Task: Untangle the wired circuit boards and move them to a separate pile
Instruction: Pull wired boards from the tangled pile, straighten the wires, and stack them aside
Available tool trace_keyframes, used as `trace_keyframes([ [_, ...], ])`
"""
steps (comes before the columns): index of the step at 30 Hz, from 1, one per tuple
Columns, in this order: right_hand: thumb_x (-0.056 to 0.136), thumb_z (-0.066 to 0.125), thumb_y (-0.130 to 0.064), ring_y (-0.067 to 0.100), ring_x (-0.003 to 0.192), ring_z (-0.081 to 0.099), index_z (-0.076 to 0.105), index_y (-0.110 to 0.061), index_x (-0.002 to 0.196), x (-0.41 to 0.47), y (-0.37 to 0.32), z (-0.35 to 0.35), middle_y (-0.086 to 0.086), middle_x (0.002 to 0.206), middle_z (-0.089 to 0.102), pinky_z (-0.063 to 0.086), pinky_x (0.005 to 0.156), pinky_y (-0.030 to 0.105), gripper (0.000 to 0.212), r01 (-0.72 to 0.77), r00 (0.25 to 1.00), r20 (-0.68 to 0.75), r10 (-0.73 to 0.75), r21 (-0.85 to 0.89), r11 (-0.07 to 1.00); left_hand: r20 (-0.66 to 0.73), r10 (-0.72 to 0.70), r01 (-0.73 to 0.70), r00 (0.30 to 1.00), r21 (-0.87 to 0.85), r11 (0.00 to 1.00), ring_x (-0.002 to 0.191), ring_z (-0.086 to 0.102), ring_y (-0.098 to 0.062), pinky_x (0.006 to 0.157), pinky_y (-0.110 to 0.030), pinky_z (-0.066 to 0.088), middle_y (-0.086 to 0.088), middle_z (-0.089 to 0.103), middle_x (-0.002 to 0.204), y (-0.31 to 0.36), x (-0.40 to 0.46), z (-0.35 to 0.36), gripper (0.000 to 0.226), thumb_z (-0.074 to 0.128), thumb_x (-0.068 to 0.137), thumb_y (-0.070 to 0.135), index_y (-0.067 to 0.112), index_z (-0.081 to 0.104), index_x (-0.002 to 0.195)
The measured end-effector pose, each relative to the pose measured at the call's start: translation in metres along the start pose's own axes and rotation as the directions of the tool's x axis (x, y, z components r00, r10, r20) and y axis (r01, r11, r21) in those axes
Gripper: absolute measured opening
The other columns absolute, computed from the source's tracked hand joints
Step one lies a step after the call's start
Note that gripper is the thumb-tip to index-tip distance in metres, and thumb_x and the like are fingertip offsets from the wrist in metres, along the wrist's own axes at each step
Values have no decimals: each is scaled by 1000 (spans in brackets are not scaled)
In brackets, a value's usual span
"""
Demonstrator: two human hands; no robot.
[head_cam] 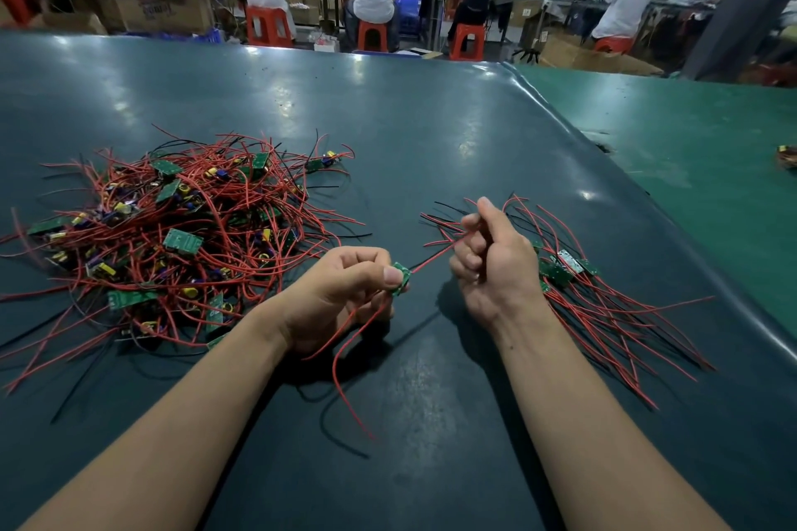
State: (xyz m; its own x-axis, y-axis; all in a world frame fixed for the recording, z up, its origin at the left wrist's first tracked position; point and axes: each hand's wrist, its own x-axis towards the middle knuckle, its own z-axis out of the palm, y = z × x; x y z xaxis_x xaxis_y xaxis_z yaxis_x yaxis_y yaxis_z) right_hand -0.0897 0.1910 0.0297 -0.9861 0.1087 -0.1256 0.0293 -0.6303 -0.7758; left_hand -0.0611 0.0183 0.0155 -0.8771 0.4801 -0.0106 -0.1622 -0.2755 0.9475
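Two piles: wired circuit boards are lying in two groups on the dark table (431, 134), one at each side of the hands.
Tangled pile (172, 237): this is sitting at 9 o'clock from the left hand, with green boards, yellow and blue components, and red and black wires crossing in all directions.
Left hand (345, 293): this is pinching a small green board (401, 278) between thumb and curled fingers, at 6 o'clock from the table's centre.
Hanging leads (345, 358): red and black wires are trailing from under the left hand toward 6 o'clock and lying on the table.
Taut wire (431, 261): one red wire is running from the held board toward 2 o'clock and into the right hand.
Right hand (491, 267): this is gripping the red wire, fingers curled closed around it and thumb pointing toward 12 o'clock.
Sorted pile (595, 293): this is lying at 3 o'clock from the right hand, partly behind it, with boards grouped together and wires fanning toward 5 o'clock and 11 o'clock.
Green table (690, 134): this is adjoining the dark table at 2 o'clock.
Background: people in white tops are sitting on red stools (267, 26) at benches at 12 o'clock.
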Motion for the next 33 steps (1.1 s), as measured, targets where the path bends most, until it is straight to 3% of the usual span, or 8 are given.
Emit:
trace_keyframes([
  [4, 101, 45, -28, 6, 27, 22, 43, -18, 47, -2, 0, 1, -7, 37, 28, 16, 31, 13, 55, -119, 991, 72, 117, 31, 992, 36, 4, -5, 999, 24, 1000, 43, 38, -9, 46, -17, 25, 0, 46, 51, 1, -2, 0, 20, 71, 62, 16, 19, 54, 51],
  [9, 101, 47, -37, 3, 33, 26, 57, -12, 72, -1, -4, -1, -8, 47, 31, 18, 31, 15, 40, -107, 994, 42, 103, 106, 989, 27, 8, -8, 1000, 16, 1000, 45, 39, -11, 55, -29, 23, 5, 52, 51, 2, -1, -1, 19, 68, 62, 21, 20, 54, 48],
  [12, 101, 47, -38, 4, 31, 24, 50, -16, 61, 1, -4, -2, -8, 43, 30, 18, 29, 16, 46, -124, 992, 13, 124, 174, 977, 9, 7, -7, 1000, 23, 1000, 45, 39, -12, 55, -25, 32, 1, 47, 51, 2, 0, 0, 17, 69, 61, 22, 18, 57, 50],
  [17, 98, 37, -59, 6, 31, 26, 65, -14, 57, 5, -6, -9, -6, 45, 33, 20, 30, 14, 68, -158, 987, 22, 157, 250, 955, -101, 30, -33, 994, -32, 999, 42, 39, -7, 50, -20, 29, -1, 50, 55, 3, -2, 1, 9, 67, 71, 16, 7, 69, 72],
  [20, 100, 43, -48, 5, 35, 30, 70, -13, 83, 4, 1, -9, -4, 57, 42, 23, 36, 14, 47, -85, 995, 48, 87, -43, 995, -168, 29, -61, 985, -187, 981, 41, 47, -8, 51, -19, 44, -4, 65, 64, 7, -3, 0, 16, 60, 75, 19, 12, 74, 77],
  [23, 91, 64, -21, 4, 39, 41, 76, -20, 88, -6, 16, 0, 1, 71, 60, 29, 39, 13, 12, 8, 965, 242, 101, -410, 912, -143, 54, -96, 988, -310, 946, 61, 64, -13, 64, -25, 55, -7, 74, 89, 9, -4, -1, 9, 66, 73, 19, 22, 73, 80],
  [29, 85, 70, -7, 7, 47, 49, 77, -31, 98, -16, 22, 5, -8, 73, 64, 37, 41, 16, 28, 8, 894, 408, 183, -424, 906, -295, 125, -217, 947, -305, 927, 65, 56, -11, 62, -21, 52, -1, 65, 85, 7, 0, -1, 13, 65, 78, 16, 22, 72, 88],
  [33, 74, 76, -22, 8, 44, 45, 77, -24, 100, -22, 28, 9, -2, 73, 66, 35, 40, 15, 26, 71, 904, 416, 94, -363, 929, -313, 126, -211, 941, -256, 943, 56, 55, -8, 59, -18, 50, -2, 64, 76, 6, 2, 2, 20, 66, 77, 12, 17, 68, 97],
])
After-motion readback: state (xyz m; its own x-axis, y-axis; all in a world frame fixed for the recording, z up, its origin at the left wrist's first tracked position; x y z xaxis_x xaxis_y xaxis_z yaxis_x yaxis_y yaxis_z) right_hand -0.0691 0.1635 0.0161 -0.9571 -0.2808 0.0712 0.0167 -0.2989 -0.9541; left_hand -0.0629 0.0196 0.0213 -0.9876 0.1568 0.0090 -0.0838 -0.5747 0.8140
